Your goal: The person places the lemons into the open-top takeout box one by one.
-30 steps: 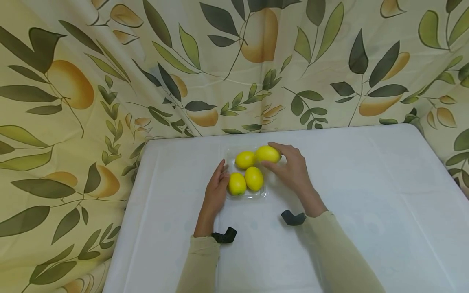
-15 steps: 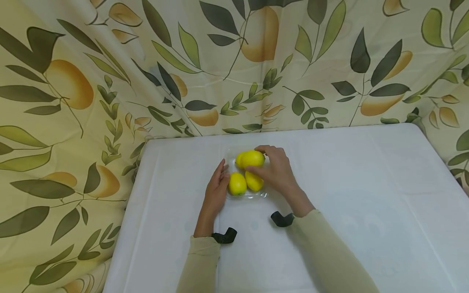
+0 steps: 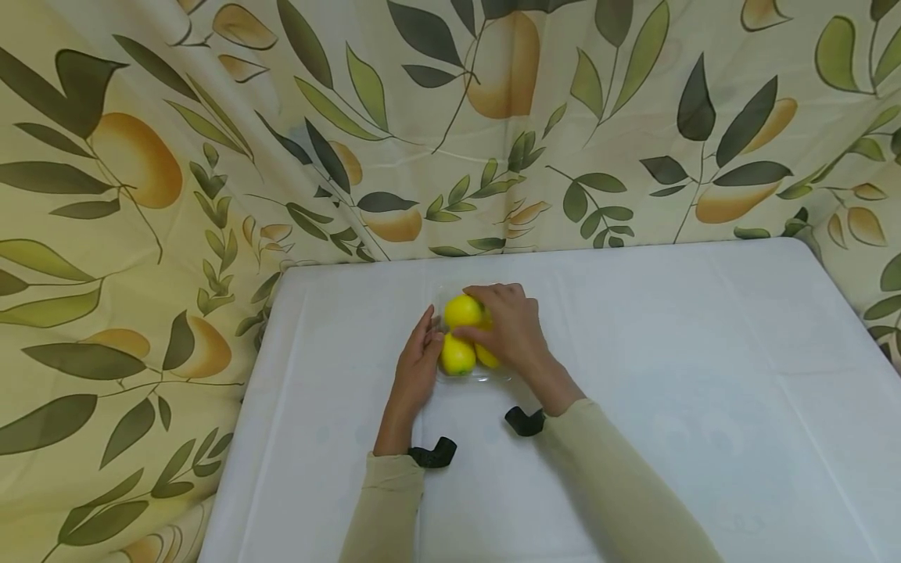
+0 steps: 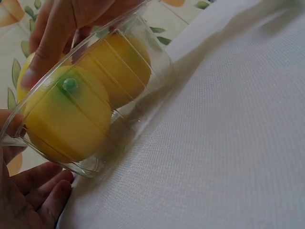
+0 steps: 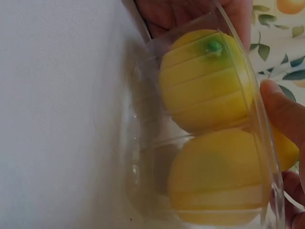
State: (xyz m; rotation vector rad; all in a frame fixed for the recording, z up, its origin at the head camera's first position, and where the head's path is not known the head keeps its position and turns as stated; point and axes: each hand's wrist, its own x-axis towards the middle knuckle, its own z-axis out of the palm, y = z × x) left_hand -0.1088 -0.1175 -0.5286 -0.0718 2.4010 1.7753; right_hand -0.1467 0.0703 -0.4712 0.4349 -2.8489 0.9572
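Observation:
A clear plastic container [image 3: 479, 377] holds yellow lemons. In the head view, the front left lemon [image 3: 458, 358] shows best; beside it another is partly covered by my right hand [image 3: 512, 328]. That hand grips a lemon [image 3: 462, 311] over the back left of the container, fingers on its far side and thumb on its near side. My left hand [image 3: 417, 363] holds the container's left wall, with its thumb at the rim and its fingers outside. In the left wrist view, a green-tipped lemon [image 4: 66, 114] shows through the ribbed wall. The back lemon is mostly hidden by my right hand.
A white cloth covers the table [image 3: 669, 391]. Behind it and to the left hangs a curtain [image 3: 317, 156] with a leaf and fruit print. A dark wrist mount [image 3: 433, 453] sits at the left cuff, another mount [image 3: 525, 422] at the right cuff.
My right hand has carried its lemon leftward, from the container's back right to over its back left, and now covers more of the other lemons. My left hand has stayed at the container.

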